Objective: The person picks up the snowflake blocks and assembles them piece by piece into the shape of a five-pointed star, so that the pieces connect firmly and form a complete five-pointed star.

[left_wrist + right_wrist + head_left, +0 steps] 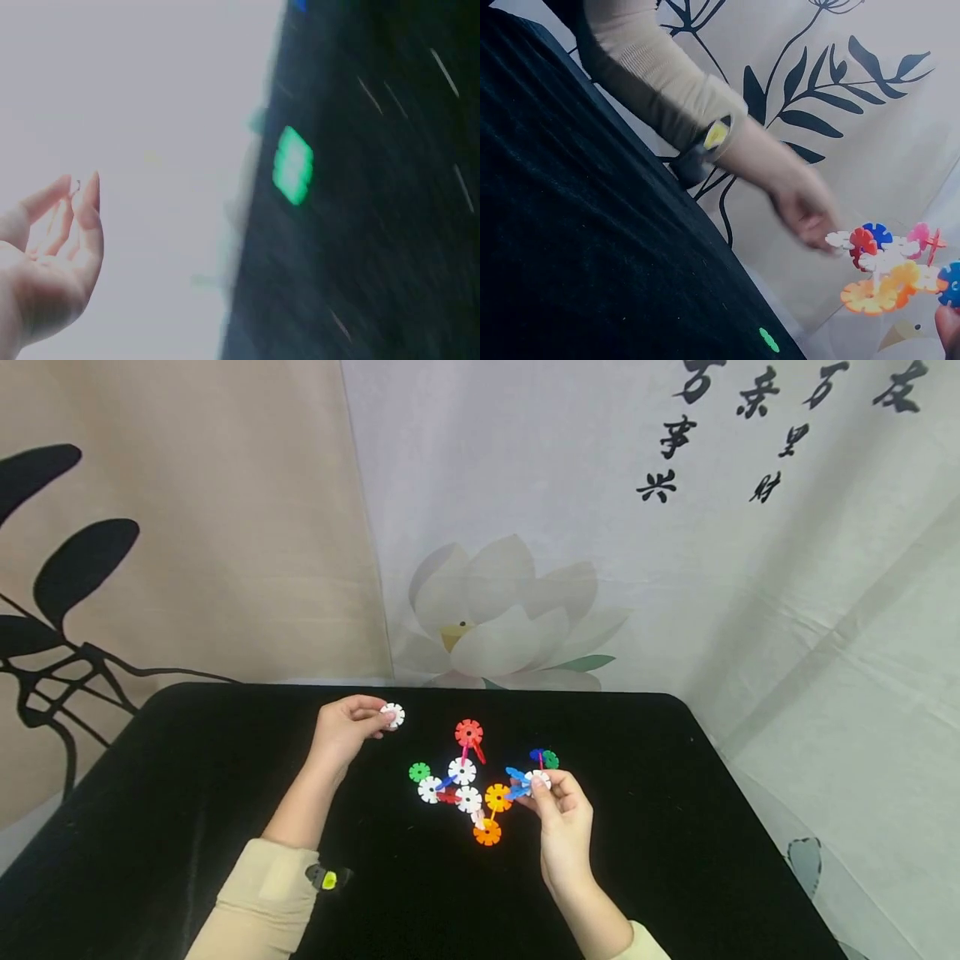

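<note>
My left hand (pixel 341 739) pinches a white notched plastic disc (pixel 393 716) between thumb and fingertips, at the upper left of the table. In the left wrist view only a sliver of the disc shows at the fingertips. My right hand (pixel 562 818) grips one end of a linked build of notched discs, by white and light blue pieces (pixel 517 783). This build holds a red disc (pixel 468 732), white discs (pixel 468 799) and orange discs (pixel 487 832). In the right wrist view it hangs above the table, with a thumb or fingertip (pixel 949 330) at its blue disc (pixel 951 281).
A loose green disc (pixel 418 772) lies on the black-covered table (pixel 420 902), left of the build. Dark blue and green discs (pixel 551 760) show just beyond my right hand. A printed cloth backdrop (pixel 262 568) stands behind the table. A device is strapped at my left wrist (pixel 328 879).
</note>
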Demonstrator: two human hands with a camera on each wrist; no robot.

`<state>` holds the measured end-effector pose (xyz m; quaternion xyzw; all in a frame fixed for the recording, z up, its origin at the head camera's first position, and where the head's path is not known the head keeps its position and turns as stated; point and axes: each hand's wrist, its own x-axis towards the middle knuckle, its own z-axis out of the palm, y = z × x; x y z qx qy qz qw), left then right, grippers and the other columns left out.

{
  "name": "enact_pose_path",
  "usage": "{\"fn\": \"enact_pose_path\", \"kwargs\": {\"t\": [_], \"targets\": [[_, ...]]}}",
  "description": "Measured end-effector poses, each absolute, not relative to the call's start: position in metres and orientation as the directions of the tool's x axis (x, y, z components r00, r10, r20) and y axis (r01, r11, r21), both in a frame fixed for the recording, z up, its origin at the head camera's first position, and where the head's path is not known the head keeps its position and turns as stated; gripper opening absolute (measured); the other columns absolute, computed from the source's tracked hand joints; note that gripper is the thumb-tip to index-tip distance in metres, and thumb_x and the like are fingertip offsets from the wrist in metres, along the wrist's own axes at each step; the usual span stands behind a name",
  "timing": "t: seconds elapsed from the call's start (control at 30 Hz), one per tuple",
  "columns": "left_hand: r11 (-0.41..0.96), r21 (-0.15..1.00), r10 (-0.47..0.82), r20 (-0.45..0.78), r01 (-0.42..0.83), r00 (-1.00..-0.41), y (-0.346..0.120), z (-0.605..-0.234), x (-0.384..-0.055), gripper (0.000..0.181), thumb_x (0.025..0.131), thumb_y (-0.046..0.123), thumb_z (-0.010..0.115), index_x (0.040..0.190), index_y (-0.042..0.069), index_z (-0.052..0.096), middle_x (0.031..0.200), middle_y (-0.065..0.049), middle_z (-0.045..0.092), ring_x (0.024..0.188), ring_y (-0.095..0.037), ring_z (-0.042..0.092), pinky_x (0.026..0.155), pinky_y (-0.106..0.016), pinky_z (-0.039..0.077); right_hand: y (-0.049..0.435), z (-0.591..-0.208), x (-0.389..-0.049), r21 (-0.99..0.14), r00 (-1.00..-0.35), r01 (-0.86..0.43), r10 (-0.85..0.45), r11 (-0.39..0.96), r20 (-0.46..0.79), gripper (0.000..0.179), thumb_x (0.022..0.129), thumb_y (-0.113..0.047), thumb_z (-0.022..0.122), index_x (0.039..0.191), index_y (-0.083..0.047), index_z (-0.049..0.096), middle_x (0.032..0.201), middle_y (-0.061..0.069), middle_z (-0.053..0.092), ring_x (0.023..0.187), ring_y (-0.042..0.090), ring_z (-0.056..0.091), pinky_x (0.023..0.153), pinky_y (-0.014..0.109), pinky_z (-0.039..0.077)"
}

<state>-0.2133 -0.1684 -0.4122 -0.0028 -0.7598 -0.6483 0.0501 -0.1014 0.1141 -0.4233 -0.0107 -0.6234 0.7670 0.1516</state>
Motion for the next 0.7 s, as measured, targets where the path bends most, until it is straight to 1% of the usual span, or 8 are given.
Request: {"fn": "enact_pose_path", "kwargs": {"t": [0.13,0.23,0.33,0.4,0.53,0.6,0.7], "targets": [[0.077,0.988,-0.032,0.140,0.138,-0.990,-0.147,-0.379,-0.186,0.029,0.085,0.017,0.075,0.102,-0.004,0.066,0.087,-0.007,0.071,0.078,-0.024,0.067,0.069,-0.027,0.055,0.113,-0.423,-0.101,-0.959,-0.953,-0.224,0.245,-0.173,0.178,0.021,0.094,-0.008,0.060,0.103,0.010,0.055,0.094,0.014,0.065,0.083,0.021,0.066,0.082,0.034,0.053],[0.025,0.986,0.011,0.165,0.165,-0.986,-0.133,-0.361,-0.166,0.026,0.084,0.014,0.075,0.100,-0.004,0.067,0.088,-0.010,0.070,0.077,-0.024,0.067,0.070,-0.031,0.056,0.113,-0.423,-0.101,-0.957,-0.952,-0.231,0.241,-0.174,0.186,0.021,0.094,-0.008,0.060,0.103,0.011,0.054,0.094,0.014,0.065,0.083,0.021,0.066,0.082,0.033,0.053],[-0.021,0.987,0.040,0.161,0.161,-0.986,-0.120,-0.350,-0.149,0.023,0.083,0.010,0.075,0.098,-0.005,0.067,0.090,-0.013,0.069,0.076,-0.025,0.067,0.071,-0.035,0.056,0.113,-0.424,-0.100,-0.953,-0.949,-0.249,0.241,-0.172,0.204,0.021,0.094,-0.007,0.060,0.103,0.011,0.054,0.093,0.014,0.065,0.083,0.020,0.066,0.081,0.033,0.054],[-0.016,0.988,0.045,0.156,0.155,-0.987,-0.113,-0.346,-0.140,0.021,0.083,0.010,0.075,0.097,-0.003,0.068,0.091,-0.013,0.069,0.077,-0.025,0.067,0.072,-0.035,0.056,0.113,-0.423,-0.100,-0.949,-0.944,-0.267,0.242,-0.166,0.223,0.021,0.094,-0.007,0.060,0.103,0.012,0.055,0.093,0.013,0.065,0.082,0.019,0.066,0.081,0.033,0.054],[0.045,0.987,0.040,0.151,0.153,-0.988,-0.098,-0.343,-0.127,0.016,0.082,0.013,0.077,0.094,0.003,0.072,0.091,-0.008,0.071,0.082,-0.025,0.065,0.073,-0.034,0.055,0.111,-0.421,-0.098,-0.940,-0.932,-0.309,0.244,-0.146,0.268,0.020,0.094,-0.005,0.060,0.102,0.012,0.055,0.093,0.011,0.065,0.080,0.017,0.064,0.079,0.032,0.054],[0.069,0.985,0.049,0.154,0.157,-0.987,-0.091,-0.344,-0.122,0.013,0.082,0.013,0.077,0.092,0.005,0.073,0.090,-0.005,0.071,0.080,-0.025,0.064,0.072,-0.034,0.055,0.110,-0.421,-0.097,-0.936,-0.928,-0.322,0.242,-0.142,0.283,0.019,0.094,-0.004,0.060,0.102,0.013,0.055,0.092,0.010,0.066,0.079,0.016,0.064,0.078,0.031,0.054],[0.085,0.982,0.075,0.161,0.167,-0.984,-0.083,-0.348,-0.115,0.011,0.081,0.011,0.077,0.091,0.007,0.074,0.088,-0.004,0.072,0.075,-0.026,0.064,0.068,-0.035,0.056,0.109,-0.420,-0.096,-0.932,-0.926,-0.332,0.240,-0.145,0.292,0.018,0.094,-0.003,0.059,0.101,0.013,0.056,0.092,0.009,0.067,0.078,0.016,0.064,0.078,0.030,0.055]]}}
